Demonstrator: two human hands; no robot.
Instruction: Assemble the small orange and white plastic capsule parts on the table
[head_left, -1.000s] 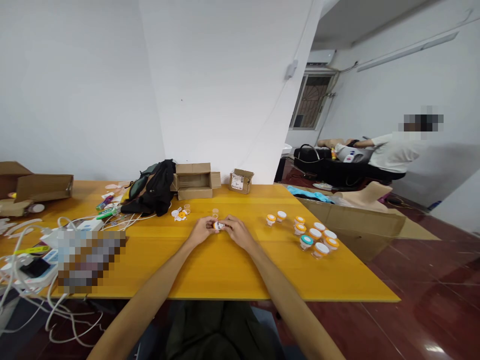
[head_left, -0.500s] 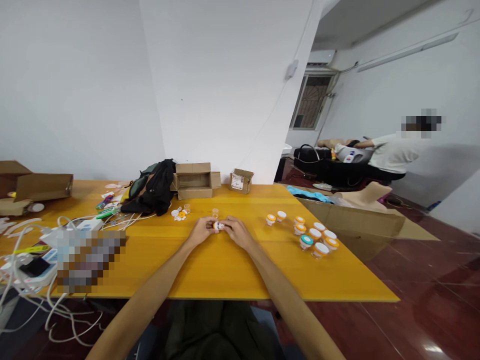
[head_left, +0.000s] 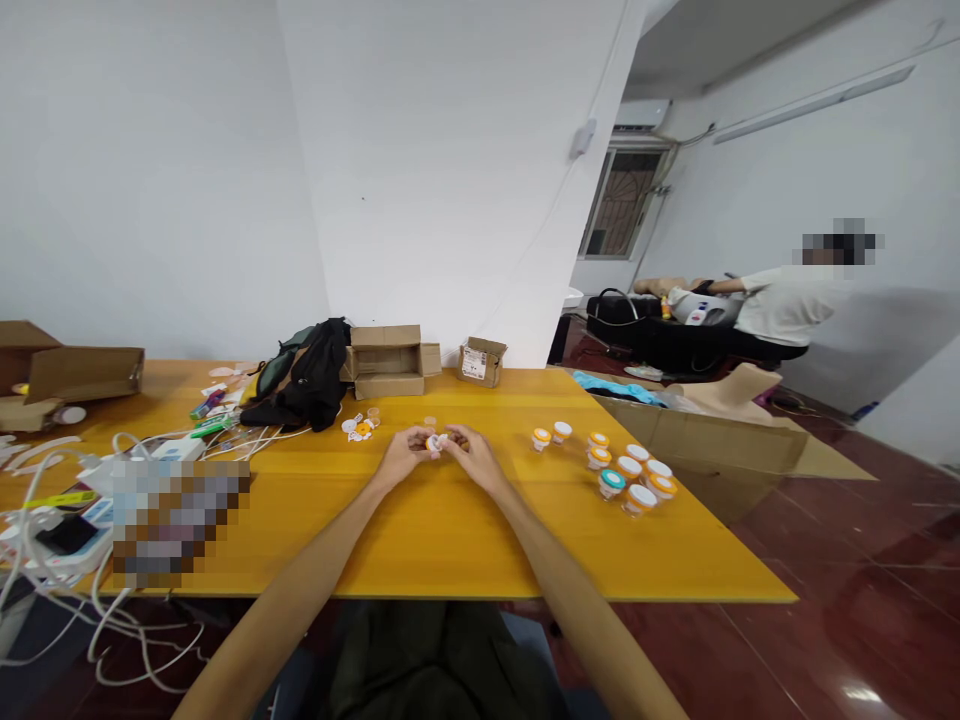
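Over the middle of the table, my left hand [head_left: 406, 456] is closed around a small orange and white cap [head_left: 433, 444]. My right hand [head_left: 469, 457] meets it from the other side, thumb and fingers pinched at a small white piece on the cap; its exact kind is too small to make out. Just behind the hands stands a small clear cup [head_left: 430, 423], partly hidden. Farther left are another clear cup [head_left: 373, 414] and loose white and orange rings [head_left: 363, 430]. Several lidded clear cups stand to the right, among them one with a teal lid [head_left: 613, 482] and one with a white lid [head_left: 641, 497].
Along the back are an open cardboard box [head_left: 388, 385], a smaller box [head_left: 481, 362] and a black bag [head_left: 311, 380]. White cables and a power strip [head_left: 79, 540] crowd the left. A large carton [head_left: 697, 450] adjoins the table's right edge; a person [head_left: 787, 310] sits beyond.
The cap has turned in my left hand and shows more of its white side. My right fingers have shifted slightly up and opened a little around the small white piece.
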